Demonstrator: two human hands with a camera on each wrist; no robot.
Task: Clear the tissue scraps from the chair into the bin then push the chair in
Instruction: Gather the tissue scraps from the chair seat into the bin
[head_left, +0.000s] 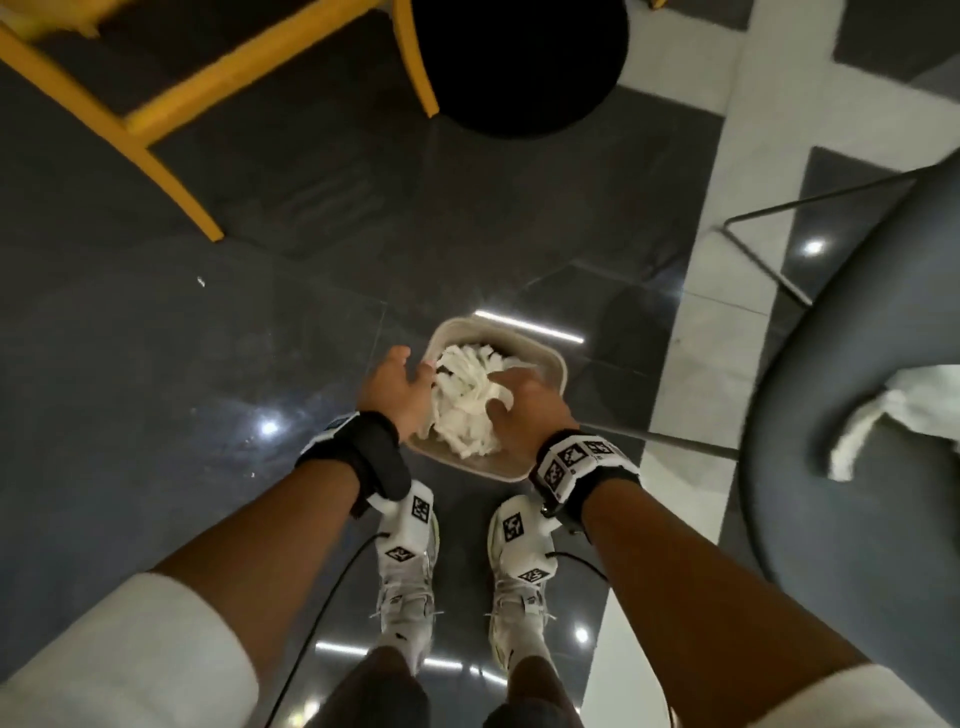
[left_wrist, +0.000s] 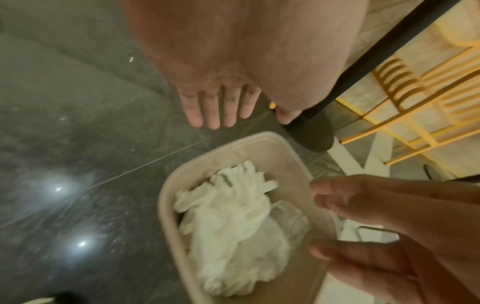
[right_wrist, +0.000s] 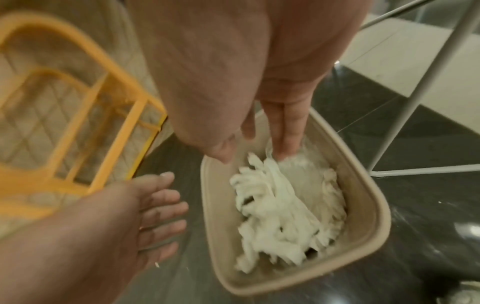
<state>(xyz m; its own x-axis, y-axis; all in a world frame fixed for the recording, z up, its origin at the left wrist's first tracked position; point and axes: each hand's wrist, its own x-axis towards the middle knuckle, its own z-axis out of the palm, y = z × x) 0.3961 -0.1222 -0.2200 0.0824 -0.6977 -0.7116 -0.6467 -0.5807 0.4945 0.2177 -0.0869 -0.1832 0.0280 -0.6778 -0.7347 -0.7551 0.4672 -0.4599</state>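
A beige bin stands on the dark floor just ahead of my shoes, with a heap of white tissue scraps inside. My left hand hovers open by the bin's left rim, fingers straight and holding nothing. My right hand is over the bin, its straight fingers pointing down onto the tissue scraps without gripping them. At the right is the dark grey chair, with more white tissue lying on its seat. The left wrist view shows the bin and its tissue.
A yellow chair stands at the upper left and a round black table base at the top centre. The grey chair's thin metal legs reach close to the bin's right side. The floor is glossy dark tile with a white band.
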